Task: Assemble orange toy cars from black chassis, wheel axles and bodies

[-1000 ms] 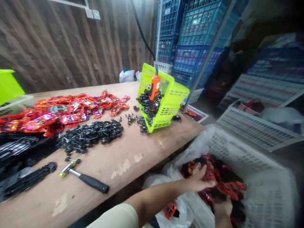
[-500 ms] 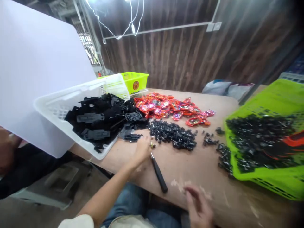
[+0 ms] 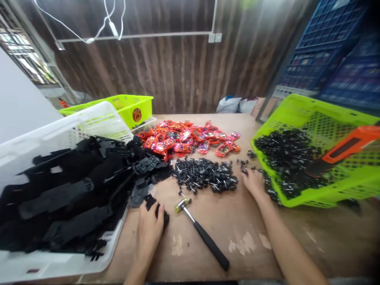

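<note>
Black plastic is what the left hand [image 3: 149,231] presses on: its grip is closed over a dark chassis piece [image 3: 154,206] lying on the tabletop [image 3: 246,237] just beside the tipped white basket [image 3: 97,122] of the same parts. At two o'clock from it, the right hand [image 3: 252,182] lies flat with fingers apart, fingertips touching loose wheel-and-axle pieces [image 3: 204,176]. Between the hands lies a small hammer [image 3: 202,233]. Half a second ago the left hand was beside the hammer head and the right hovered low at the near edge; a second ago both were down in a crate off the tabletop, so the work has moved to sorting parts here. Red packets [image 3: 190,138] lie at twelve o'clock, a green basket [image 3: 314,194] at three, before a dark wooden wall [image 3: 178,75].
</note>
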Demonstrator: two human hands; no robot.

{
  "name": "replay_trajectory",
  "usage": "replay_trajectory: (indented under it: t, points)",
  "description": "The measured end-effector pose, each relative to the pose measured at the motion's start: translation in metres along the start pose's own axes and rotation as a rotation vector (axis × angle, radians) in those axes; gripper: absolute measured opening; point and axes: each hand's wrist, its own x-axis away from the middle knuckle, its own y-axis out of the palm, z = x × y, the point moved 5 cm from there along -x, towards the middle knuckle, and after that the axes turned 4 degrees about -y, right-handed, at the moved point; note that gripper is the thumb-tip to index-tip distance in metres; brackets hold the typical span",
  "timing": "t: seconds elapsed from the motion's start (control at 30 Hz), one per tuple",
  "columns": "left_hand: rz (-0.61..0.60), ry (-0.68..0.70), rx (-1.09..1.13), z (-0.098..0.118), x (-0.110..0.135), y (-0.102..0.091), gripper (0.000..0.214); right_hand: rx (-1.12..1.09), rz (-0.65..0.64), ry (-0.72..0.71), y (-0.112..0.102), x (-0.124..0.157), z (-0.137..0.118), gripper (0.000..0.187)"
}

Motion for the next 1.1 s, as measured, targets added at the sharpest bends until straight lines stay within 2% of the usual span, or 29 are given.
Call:
replay_trajectory:
  t: [0.07,0.17,0.27,0.37,0.43,0.53,0.6,0.67,0.73,0.8,0.87,0.97,1.03,1.1]
  points:
    - [0.079,0.008,0.191,0.0,0.001,-0.003,0.035,-0.011,-0.006,-0.036,0.003,-0.009,-0.001,0.036]
    - [0.041,-0.183,0.583,-0.006,0.0,0.002,0.028,-0.047,-0.019,-0.076,0.002,-0.006,0.001,0.03]
    - [-0.09,-0.386,1.062,0.001,0.006,0.015,0.052,-0.099,-0.045,-0.095,-0.001,0.021,0.013,0.024]
    - [-0.244,-0.457,1.28,0.023,0.018,0.024,0.071,-0.136,-0.042,-0.111,0.0,0.06,0.022,0.022]
    - [-0.392,-0.487,1.313,0.041,0.026,0.033,0.065,-0.141,-0.003,-0.11,0.001,0.079,0.021,0.025]
    - [-0.561,-0.469,1.298,0.063,0.036,0.046,0.047,-0.096,0.084,-0.058,0.002,0.088,0.016,0.036]
    - [-0.594,-0.407,1.257,0.071,0.04,0.053,0.039,-0.052,0.128,0.006,-0.003,0.087,0.015,0.038]
    - [-0.57,-0.334,1.183,0.073,0.042,0.058,0.03,-0.029,0.153,0.063,-0.013,0.09,0.01,0.035]
    - [-0.526,-0.268,1.079,0.072,0.044,0.063,0.024,-0.126,0.209,0.052,-0.032,0.104,-0.007,0.037]
    - [-0.503,-0.208,0.977,0.071,0.046,0.067,0.019,-0.345,0.264,-0.072,-0.052,0.128,-0.04,0.038]
    - [-0.508,-0.143,0.907,0.073,0.049,0.07,0.015,-0.532,0.163,-0.324,-0.064,0.156,-0.088,0.033]
    - [-0.519,-0.047,0.859,0.08,0.054,0.07,0.012,-0.552,0.139,-0.596,-0.071,0.19,-0.144,0.024]
    - [-0.511,0.001,0.858,0.085,0.056,0.067,0.019,-0.522,0.162,-0.652,-0.067,0.199,-0.161,0.02]
    - [-0.496,0.033,0.853,0.088,0.058,0.063,0.025,-0.49,0.171,-0.654,-0.06,0.201,-0.165,0.017]
